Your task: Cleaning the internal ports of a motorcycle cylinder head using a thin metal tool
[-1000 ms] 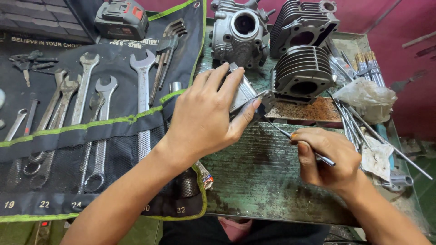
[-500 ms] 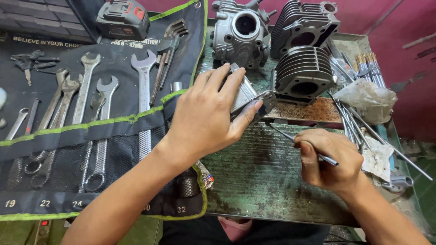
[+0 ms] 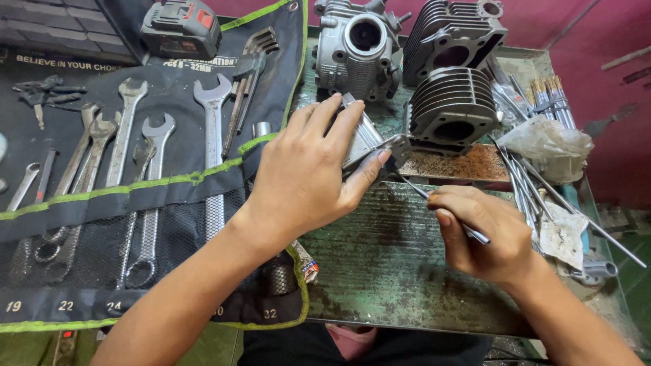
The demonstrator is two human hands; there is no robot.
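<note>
Finned metal part sits on the surface at centre, 12 o'clock of the hands. Left hand clamps it from above, fingers spread, thumb against its lower edge. Right hand pinches a thin metal pick, tip at the part's 4 o'clock corner. Barely any shift over the last second: same hold, pick still at that corner. Cylinder barrel at 2 o'clock, wrench roll at 9.
</note>
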